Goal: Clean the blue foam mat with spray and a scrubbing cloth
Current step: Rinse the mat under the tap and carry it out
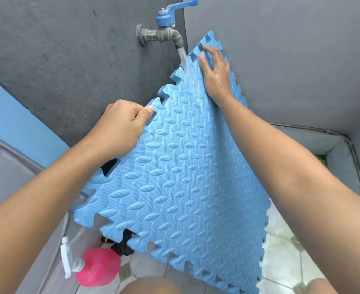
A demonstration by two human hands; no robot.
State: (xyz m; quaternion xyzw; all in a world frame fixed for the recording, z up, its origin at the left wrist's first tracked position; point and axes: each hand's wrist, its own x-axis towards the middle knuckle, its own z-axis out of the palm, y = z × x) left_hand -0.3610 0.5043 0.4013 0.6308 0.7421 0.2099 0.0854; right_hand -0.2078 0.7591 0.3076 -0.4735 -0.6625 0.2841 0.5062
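Observation:
The blue foam mat (179,177), a puzzle-edged tile with a ribbed pattern, is held up tilted under a wall tap (166,32) with a blue handle. Water runs from the spout onto the mat's upper part. My left hand (121,124) pinches the mat's left edge. My right hand (215,71) lies flat with fingers spread on the wet top corner. A pink spray bottle (98,266) with a white trigger head stands on the floor at the lower left. A dark cloth (123,245) peeks out below the mat's bottom edge, mostly hidden.
Dark grey walls (68,49) meet in a corner behind the tap. The tiled floor (285,262) at the lower right is wet. A floor drain channel (323,145) runs along the right wall. My knees (149,286) show at the bottom.

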